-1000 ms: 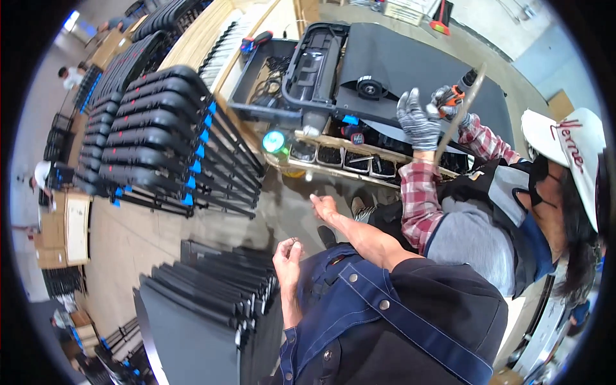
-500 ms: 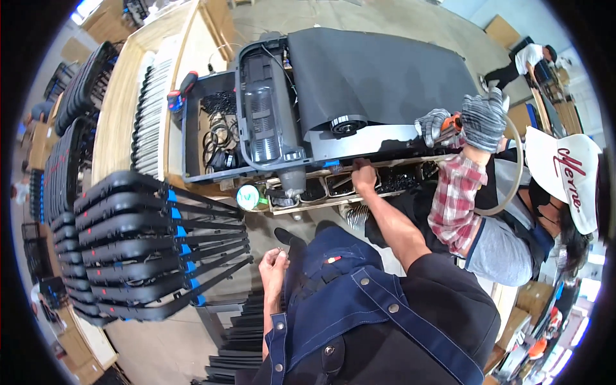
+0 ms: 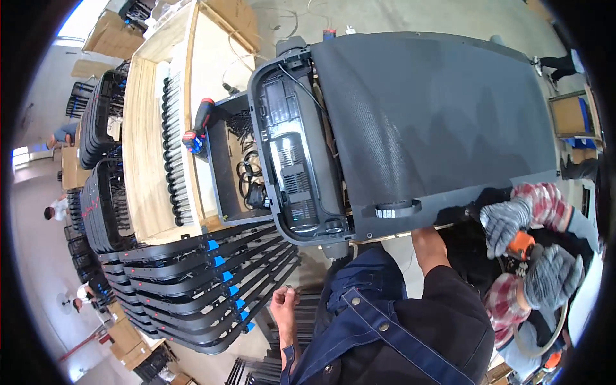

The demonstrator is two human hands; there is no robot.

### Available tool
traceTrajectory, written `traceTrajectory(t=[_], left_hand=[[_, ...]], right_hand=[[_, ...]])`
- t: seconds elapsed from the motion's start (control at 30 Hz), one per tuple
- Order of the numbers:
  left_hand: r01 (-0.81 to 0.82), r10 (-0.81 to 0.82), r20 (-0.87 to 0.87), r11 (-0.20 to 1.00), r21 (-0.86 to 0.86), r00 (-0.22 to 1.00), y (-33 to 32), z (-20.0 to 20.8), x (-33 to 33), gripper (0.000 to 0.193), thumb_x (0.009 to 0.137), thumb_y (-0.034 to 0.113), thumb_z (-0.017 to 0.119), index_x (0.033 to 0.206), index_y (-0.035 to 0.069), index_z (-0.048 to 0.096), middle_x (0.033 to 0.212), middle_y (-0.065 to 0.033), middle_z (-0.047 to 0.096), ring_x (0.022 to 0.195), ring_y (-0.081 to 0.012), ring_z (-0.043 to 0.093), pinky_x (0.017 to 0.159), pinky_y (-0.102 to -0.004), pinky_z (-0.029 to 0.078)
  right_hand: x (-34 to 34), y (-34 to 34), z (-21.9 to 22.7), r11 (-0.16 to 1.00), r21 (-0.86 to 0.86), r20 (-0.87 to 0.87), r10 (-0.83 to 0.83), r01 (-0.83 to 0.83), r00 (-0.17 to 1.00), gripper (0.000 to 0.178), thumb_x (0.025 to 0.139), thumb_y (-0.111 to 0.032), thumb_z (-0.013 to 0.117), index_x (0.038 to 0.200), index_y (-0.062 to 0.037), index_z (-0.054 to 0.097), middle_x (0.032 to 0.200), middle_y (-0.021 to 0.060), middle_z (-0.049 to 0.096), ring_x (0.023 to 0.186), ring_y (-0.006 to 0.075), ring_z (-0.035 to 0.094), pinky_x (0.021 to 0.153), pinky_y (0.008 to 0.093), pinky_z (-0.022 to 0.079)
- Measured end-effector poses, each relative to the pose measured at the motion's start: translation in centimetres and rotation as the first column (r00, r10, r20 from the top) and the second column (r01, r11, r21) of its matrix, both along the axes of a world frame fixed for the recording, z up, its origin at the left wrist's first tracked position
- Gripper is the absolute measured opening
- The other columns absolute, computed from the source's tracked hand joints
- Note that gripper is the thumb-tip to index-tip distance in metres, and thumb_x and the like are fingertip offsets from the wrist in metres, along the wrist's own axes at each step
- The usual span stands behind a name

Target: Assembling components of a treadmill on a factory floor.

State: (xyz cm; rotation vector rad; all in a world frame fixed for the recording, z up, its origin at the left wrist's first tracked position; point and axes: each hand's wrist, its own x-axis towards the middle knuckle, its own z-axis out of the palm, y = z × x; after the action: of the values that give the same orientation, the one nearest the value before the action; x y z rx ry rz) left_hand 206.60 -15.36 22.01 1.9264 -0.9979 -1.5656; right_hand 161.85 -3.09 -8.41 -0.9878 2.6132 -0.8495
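Note:
My left hand (image 3: 284,305) is raised left of my body, below the machine's near edge. Its thumb and fingertips are pinched together; whatever they hold is too small to make out. My right forearm (image 3: 428,249) reaches under the near edge of a dark treadmill (image 3: 443,115), which hides that hand. The treadmill has a wide black belt and, at its left end, an exposed motor bay with a long dark cover (image 3: 292,167). A small black roll-like piece with white marks (image 3: 394,210) lies on the belt's near edge.
At right, a co-worker's gloved hands (image 3: 504,224) hold an orange-and-black power tool (image 3: 521,245). A red-and-blue cordless driver (image 3: 199,128) rests by a bin (image 3: 231,154) of cables. Stacked black frames (image 3: 173,282) stand at left, beside a wooden crate (image 3: 144,154) of rollers.
The view has shifted, and the treadmill now covers the parts trays and my right hand, which earlier showed at the trays. My left hand stays pinched. The co-worker's gloves and tool appear lower.

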Motion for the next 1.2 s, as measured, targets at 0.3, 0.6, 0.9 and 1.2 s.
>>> traceTrajectory(t=[0.3, 0.6, 0.9, 1.2], left_hand=[[0.093, -0.092, -0.027, 0.996, 0.014, 0.995, -2.1, 1.4, -4.7, 0.021, 0.095, 0.017, 0.073, 0.106, 0.001, 0.064, 0.088, -0.0042, 0.067, 0.074, -0.0126, 0.063, 0.070, -0.0269, 0.051], [0.220, -0.221, -0.013, 0.975, -0.032, 0.975, -5.5, 3.6, -6.2, 0.019, 0.096, 0.019, 0.072, 0.103, 0.003, 0.064, 0.081, -0.0029, 0.065, 0.074, -0.0121, 0.061, 0.072, -0.0277, 0.049], [0.441, -0.477, -0.210, 0.876, -0.198, 0.853, -12.7, 6.0, -11.6, 0.025, 0.099, 0.020, 0.067, 0.113, 0.000, 0.063, 0.098, -0.0083, 0.070, 0.083, -0.0124, 0.066, 0.078, -0.0277, 0.055], [0.724, -0.784, -0.343, 0.615, -0.312, 0.518, -16.5, 1.2, -18.7, 0.023, 0.098, 0.013, 0.065, 0.113, -0.004, 0.062, 0.099, -0.0119, 0.073, 0.093, -0.0153, 0.068, 0.083, -0.0302, 0.055]], right_hand=[[2.0, 2.0, 2.8, 0.944, -0.217, 0.500, -0.110, 0.247, 0.859, 0.046, 0.098, -0.044, 0.054, 0.126, -0.0093, 0.063, 0.138, 0.0132, 0.060, 0.130, 0.0290, 0.053, 0.107, 0.0426, 0.042], [0.0, 2.7, 0.8, 0.791, -0.227, 0.829, -0.149, 0.568, 0.539, 0.048, 0.099, -0.045, 0.053, 0.128, -0.0084, 0.061, 0.139, 0.0121, 0.060, 0.132, 0.0273, 0.052, 0.109, 0.0411, 0.040], [6.2, 3.8, 14.0, 0.880, -0.181, 0.421, -0.334, 0.438, 0.844, 0.047, 0.093, -0.031, 0.072, 0.122, 0.0049, 0.062, 0.114, 0.0162, 0.070, 0.106, 0.0272, 0.065, 0.098, 0.0385, 0.047], [22.4, 15.4, 34.8, 0.778, 0.356, 0.738, -0.574, 0.517, 0.356, 0.047, 0.095, -0.027, 0.069, 0.133, 0.0003, 0.060, 0.064, -0.0031, 0.051, 0.052, 0.0050, 0.045, 0.044, 0.0228, 0.033]])
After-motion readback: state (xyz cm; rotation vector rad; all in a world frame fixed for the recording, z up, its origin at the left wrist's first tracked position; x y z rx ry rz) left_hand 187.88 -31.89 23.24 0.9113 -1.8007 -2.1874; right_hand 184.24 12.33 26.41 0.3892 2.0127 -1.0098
